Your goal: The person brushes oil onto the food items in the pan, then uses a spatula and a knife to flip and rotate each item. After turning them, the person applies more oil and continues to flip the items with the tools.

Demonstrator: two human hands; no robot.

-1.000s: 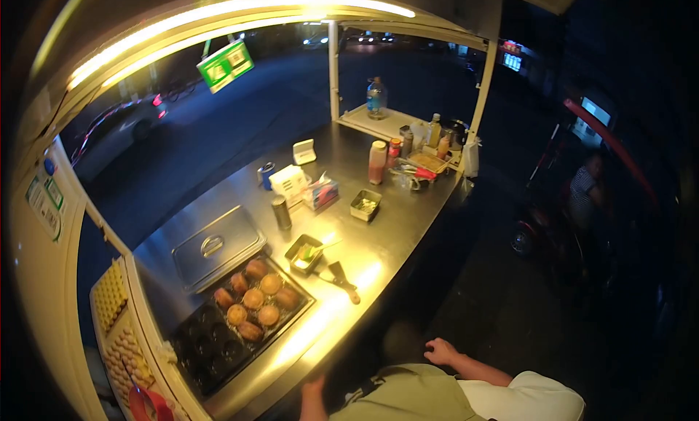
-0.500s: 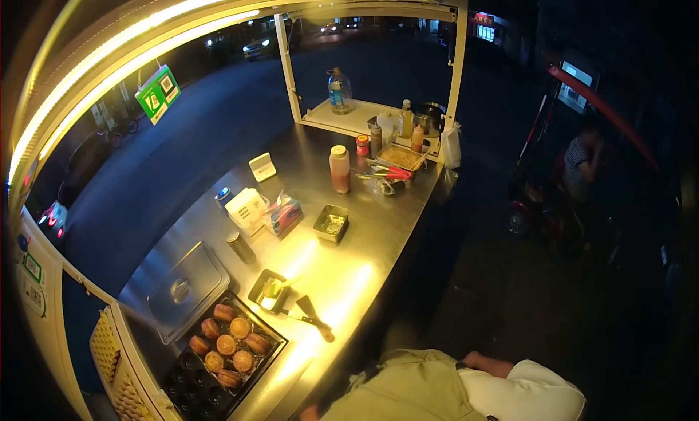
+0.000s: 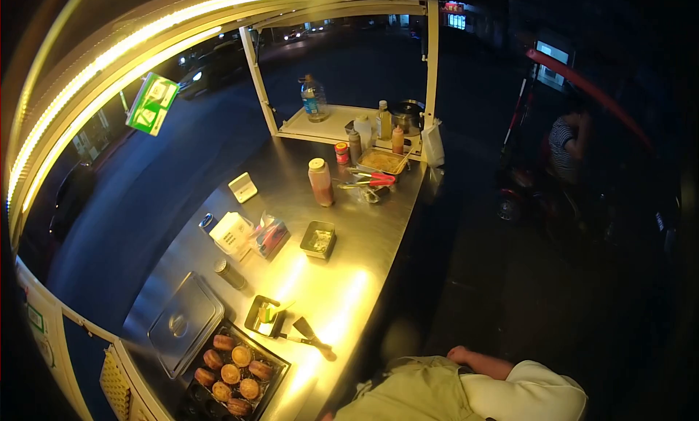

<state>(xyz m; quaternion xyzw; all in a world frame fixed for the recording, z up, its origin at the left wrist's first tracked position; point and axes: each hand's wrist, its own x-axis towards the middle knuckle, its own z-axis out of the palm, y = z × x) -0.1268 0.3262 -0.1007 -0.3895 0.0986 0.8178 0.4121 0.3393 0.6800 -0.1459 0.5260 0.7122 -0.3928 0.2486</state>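
Note:
My right hand [image 3: 458, 355] reaches out past the apron [image 3: 415, 392], away from the counter's edge; how its fingers lie is too small to make out. Only a sliver of my left hand [image 3: 328, 416] shows at the bottom edge, beside the counter, with its fingers hidden. Nearest on the counter lies a dark spatula [image 3: 312, 335] with a brown handle end. Beside it sits a small black square pan [image 3: 256, 315] with a pale-handled tool inside. Several round browned cakes [image 3: 230, 374] rest on a black moulded griddle [image 3: 280, 363].
A metal lid [image 3: 207, 304] lies behind the griddle. Across the steel counter [image 3: 364, 239] stand a seasoning shaker [image 3: 231, 274], tissue pack [image 3: 270, 235], square tin [image 3: 319, 239], sauce bottle [image 3: 320, 182] and red tongs [image 3: 378, 179]. A person [image 3: 568, 144] is by a red-canopied vehicle.
The view has shifted, so the counter's far items sit further left and slightly lower. My right hand shows more fully, further out from the apron. The items on the counter keep their places.

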